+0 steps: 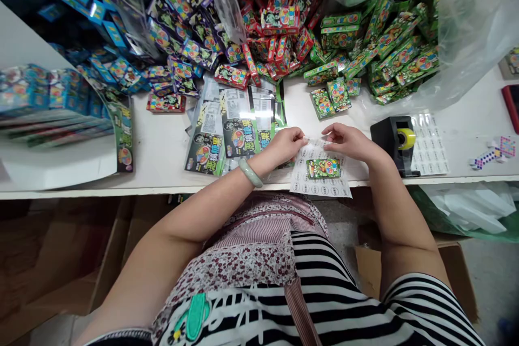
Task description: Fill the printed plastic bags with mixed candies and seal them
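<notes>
A white sheet of round printed stickers [300, 178] lies at the table's front edge, its lower part jutting past the edge. On the sheet rests a small green candy box [323, 168]. My left hand [288, 144] pinches at the sheet's upper left corner, fingers closed. Above the sheet's upper right side is my right hand [347, 141], thumb and forefinger curved with a gap between them; the thumb is by the sheet. Left of the sheet, glossy printed plastic pouches [239, 138] overlap, partly beneath my left forearm.
Heaps of blue [121, 73], purple [198, 54], red [279, 19] and green boxes [389, 48] fill the back. A black tape dispenser [391, 143] stands right, beside another sticker sheet [432, 146]. A display carton [52, 159] of boxes stands left. Clear plastic bags [474, 38] drape the heaps.
</notes>
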Motion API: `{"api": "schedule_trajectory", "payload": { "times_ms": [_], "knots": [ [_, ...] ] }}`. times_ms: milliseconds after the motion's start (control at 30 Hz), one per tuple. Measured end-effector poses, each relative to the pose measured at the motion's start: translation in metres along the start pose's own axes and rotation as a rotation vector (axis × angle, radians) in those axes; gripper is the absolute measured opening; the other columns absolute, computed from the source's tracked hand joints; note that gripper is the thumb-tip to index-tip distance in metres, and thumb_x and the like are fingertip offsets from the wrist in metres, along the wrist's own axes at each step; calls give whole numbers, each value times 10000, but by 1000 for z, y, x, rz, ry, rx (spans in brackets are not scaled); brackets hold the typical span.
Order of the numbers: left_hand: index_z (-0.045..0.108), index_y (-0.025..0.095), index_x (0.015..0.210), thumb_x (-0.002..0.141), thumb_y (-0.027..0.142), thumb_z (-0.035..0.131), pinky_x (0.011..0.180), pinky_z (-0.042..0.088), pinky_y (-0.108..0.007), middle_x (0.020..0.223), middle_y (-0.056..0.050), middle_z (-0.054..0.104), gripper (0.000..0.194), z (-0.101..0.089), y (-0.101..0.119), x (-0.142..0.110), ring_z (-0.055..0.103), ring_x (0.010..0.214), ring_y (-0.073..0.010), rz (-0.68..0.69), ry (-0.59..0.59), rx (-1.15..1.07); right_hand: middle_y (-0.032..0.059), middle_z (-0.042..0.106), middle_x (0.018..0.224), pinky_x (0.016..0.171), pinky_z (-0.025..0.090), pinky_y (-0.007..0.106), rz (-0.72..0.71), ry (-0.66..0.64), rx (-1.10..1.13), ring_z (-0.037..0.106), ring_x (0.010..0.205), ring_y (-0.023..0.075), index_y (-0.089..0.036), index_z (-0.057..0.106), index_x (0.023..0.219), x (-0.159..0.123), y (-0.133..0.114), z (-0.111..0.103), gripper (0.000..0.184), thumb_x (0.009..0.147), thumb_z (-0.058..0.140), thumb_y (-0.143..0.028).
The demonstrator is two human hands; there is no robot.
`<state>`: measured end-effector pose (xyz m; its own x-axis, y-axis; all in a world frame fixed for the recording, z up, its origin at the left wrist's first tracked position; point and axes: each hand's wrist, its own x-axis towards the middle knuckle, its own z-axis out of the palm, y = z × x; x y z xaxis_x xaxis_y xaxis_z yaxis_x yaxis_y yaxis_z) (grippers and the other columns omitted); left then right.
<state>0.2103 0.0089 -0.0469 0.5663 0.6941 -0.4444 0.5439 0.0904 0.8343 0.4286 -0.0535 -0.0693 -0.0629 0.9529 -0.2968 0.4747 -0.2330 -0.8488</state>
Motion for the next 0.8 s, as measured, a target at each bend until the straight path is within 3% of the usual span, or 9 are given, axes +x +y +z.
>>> {"api": "schedule_trajectory", "payload": {
  "times_ms": [200,400,567,700,800],
  "knots": [
    [543,183,792,880,124,609,509,315,-229,556,72,503,125,1,-7,7,468,427,-79,51,37,67,-28,609,721,637,462,294,8,-15,-87,560,641,149,-225,616,959,5,1,1,273,708,702,-292],
    [587,171,858,864,142,637,569,331,-231,613,48,549,58,1,-9,10,505,556,-106,137,71,175,21,689,865,764,526,340,-10,9,-189,643,789,193,-218,652,1002,7,-4,3,335,689,755,-275],
    [607,160,1116,868,182,676,676,401,-282,699,2,605,259,-1,-4,3,589,701,-179,211,124,352,31,698,840,745,514,337,4,-16,-424,646,770,199,-207,671,1025,11,-20,9,261,767,633,-193],
    [590,184,1188,913,237,636,735,454,-290,748,-6,646,284,-25,-11,-18,622,752,-179,324,89,331,94,724,990,816,521,385,-39,19,-620,664,907,259,-195,689,1060,10,-28,10,317,744,672,-184],
    [612,197,1132,959,251,553,817,496,-304,910,-39,690,191,-60,-34,-41,645,849,-166,397,246,286,129,715,1117,907,513,438,-127,40,-623,657,1039,305,-204,704,1080,13,-41,12,312,771,705,-241]
  ]
}}
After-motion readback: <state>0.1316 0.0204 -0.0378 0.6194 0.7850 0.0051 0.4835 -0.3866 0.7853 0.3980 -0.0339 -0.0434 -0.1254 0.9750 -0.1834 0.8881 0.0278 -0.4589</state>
